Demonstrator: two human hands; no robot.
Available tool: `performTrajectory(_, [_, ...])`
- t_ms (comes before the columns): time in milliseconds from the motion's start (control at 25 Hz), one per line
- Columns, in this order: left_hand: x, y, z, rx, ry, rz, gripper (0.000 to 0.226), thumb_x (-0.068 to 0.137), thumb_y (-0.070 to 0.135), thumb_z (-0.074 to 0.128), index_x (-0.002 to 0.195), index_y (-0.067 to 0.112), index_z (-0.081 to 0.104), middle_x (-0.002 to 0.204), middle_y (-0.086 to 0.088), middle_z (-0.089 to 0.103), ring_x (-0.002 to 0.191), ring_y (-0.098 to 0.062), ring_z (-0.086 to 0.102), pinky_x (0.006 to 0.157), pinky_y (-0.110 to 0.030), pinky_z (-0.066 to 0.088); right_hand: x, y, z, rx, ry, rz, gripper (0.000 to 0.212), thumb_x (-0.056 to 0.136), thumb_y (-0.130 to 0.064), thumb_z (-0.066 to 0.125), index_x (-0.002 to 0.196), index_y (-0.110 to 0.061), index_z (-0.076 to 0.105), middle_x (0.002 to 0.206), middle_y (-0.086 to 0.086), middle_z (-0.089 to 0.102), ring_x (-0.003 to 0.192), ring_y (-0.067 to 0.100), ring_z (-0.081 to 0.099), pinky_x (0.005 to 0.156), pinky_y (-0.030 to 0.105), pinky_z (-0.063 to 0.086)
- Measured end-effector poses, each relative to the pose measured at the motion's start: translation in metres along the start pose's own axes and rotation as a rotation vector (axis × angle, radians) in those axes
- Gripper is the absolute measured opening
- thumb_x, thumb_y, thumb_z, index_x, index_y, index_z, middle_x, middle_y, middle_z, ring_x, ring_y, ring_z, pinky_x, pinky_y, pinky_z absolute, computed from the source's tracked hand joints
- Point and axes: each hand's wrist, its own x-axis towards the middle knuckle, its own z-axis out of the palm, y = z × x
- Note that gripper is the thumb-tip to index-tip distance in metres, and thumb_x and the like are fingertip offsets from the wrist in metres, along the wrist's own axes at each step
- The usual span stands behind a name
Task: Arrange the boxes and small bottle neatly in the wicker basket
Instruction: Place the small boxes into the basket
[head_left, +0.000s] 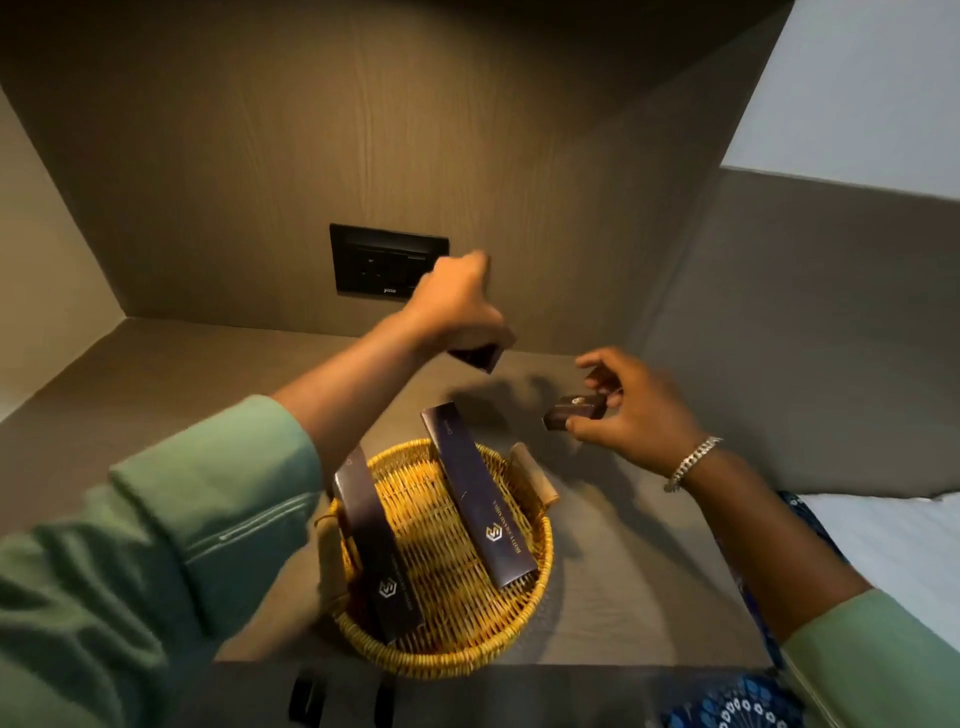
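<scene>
A round yellow wicker basket (467, 639) stands on the grey shelf near its front edge. Two long dark boxes lie in it: one (376, 551) along the left side, one (475, 493) leaning over the far rim. My left hand (457, 306) is raised beyond the basket and grips a small dark box (475, 357) from above. To the right of the basket, my right hand (631, 410) holds another small dark box (574, 411) by its end, just above the shelf. No small bottle is visible.
The shelf (623, 561) sits in a wood-panelled niche with a black wall socket (387, 265) on the back wall. A padded grey panel (805, 338) closes the right side. The basket has wooden handles (532, 475). A white bed surface (893, 545) lies at the right.
</scene>
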Motion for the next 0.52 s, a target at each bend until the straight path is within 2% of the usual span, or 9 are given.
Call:
performTrajectory(80, [-0.025,-0.003,-0.019,-0.037,-0.116,0.071,0.064,0.054,0.036,0.088,0.104,0.016,0.053,0.093,-0.003,0.057,0.077,-0.02,0.058,0.056,-0.032,0.049,-0.028,-0.022,-0.002,0.092,0.054,-0.07,0.059,0.059,-0.036,0.081,0.112,-0.027,0.057,0.099,-0.002,0.064,0.086,0.008,0.06,0.07,0.024,0.052])
performTrajectory(240, [-0.087,-0.027,-0.012,0.147,-0.406,0.056,0.054,0.059,0.037,0.087,0.1,0.023,0.055,0.091,0.005,0.057,0.078,-0.013,0.057,0.056,-0.028,0.05,-0.091,-0.065,0.033,0.189,-0.04,-0.118,0.051,0.061,-0.047,0.075,0.106,-0.033,0.057,0.1,-0.012,0.059,0.087,0.002,0.057,0.07,0.016,0.049])
performTrajectory(360, [-0.107,-0.034,0.017,0.262,-0.465,0.05,0.054,0.062,0.033,0.087,0.105,0.019,0.056,0.092,0.003,0.059,0.076,-0.014,0.059,0.053,-0.026,0.049,-0.118,-0.079,0.068,0.143,-0.052,-0.1,0.046,0.063,-0.043,0.075,0.103,-0.028,0.059,0.103,-0.01,0.057,0.088,0.001,0.053,0.07,0.009,0.043])
performTrajectory(520, [-0.119,-0.04,0.041,0.388,-0.421,0.13,0.051,0.065,0.037,0.084,0.101,0.016,0.056,0.098,-0.004,0.063,0.085,-0.022,0.058,0.07,-0.037,0.052,-0.132,-0.084,0.092,0.031,-0.053,-0.089,0.04,0.066,-0.048,0.073,0.096,-0.025,0.061,0.098,-0.006,0.056,0.088,0.009,0.05,0.069,0.013,0.039])
